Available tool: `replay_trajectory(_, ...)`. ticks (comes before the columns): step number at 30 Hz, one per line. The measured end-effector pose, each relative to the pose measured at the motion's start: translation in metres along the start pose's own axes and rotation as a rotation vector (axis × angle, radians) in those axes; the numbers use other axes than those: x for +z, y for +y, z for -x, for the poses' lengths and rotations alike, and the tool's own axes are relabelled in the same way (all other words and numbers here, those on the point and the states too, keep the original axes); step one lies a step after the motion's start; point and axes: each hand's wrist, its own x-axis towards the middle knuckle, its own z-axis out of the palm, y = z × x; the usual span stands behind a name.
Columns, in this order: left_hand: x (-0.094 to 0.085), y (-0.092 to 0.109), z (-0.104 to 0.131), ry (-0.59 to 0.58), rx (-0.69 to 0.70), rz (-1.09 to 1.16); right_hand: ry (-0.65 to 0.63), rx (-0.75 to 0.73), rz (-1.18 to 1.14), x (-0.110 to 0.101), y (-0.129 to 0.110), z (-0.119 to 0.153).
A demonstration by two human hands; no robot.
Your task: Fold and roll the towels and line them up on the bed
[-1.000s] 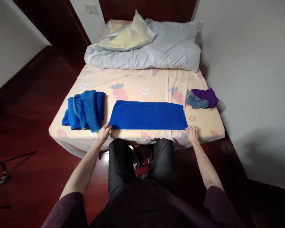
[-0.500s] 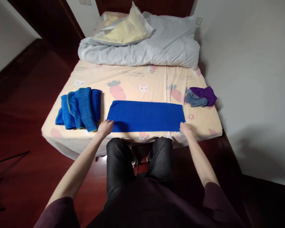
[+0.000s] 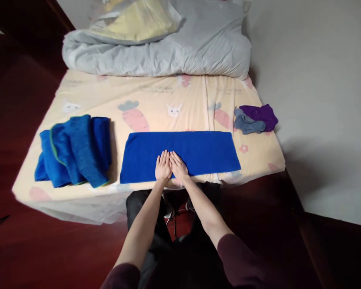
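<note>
Grip is slack: left hand (image 3: 163,166) and right hand (image 3: 178,165) lie flat, side by side, clasping nothing, on the blue cloth (image 3: 206,150) near the front edge of the bed (image 3: 168,95); uneven pressure could ruck it, a bodyward pull drag it over.

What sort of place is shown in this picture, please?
It is most likely a bedroom: there is a bed with a carrot-patterned sheet, and a bunched pale grey cover, probably a quilt, lies across its far end.
</note>
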Motion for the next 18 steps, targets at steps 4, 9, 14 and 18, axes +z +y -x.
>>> replay_trajectory(4,0.002,-0.004,0.010,0.018,-0.003,-0.010,0.032,-0.017,0.051,0.005,0.006,0.004)
replay_trajectory(9,-0.002,-0.001,0.005,0.029,-0.014,0.002,0.010,-0.046,0.128,-0.009,0.000,0.005)
replay_trajectory(14,-0.001,0.001,0.006,0.064,-0.009,0.011,0.033,-0.033,0.169,-0.042,0.025,0.024)
replay_trajectory(18,-0.001,0.001,0.006,0.070,-0.013,0.006,0.075,0.041,0.211,-0.075,0.060,0.041)
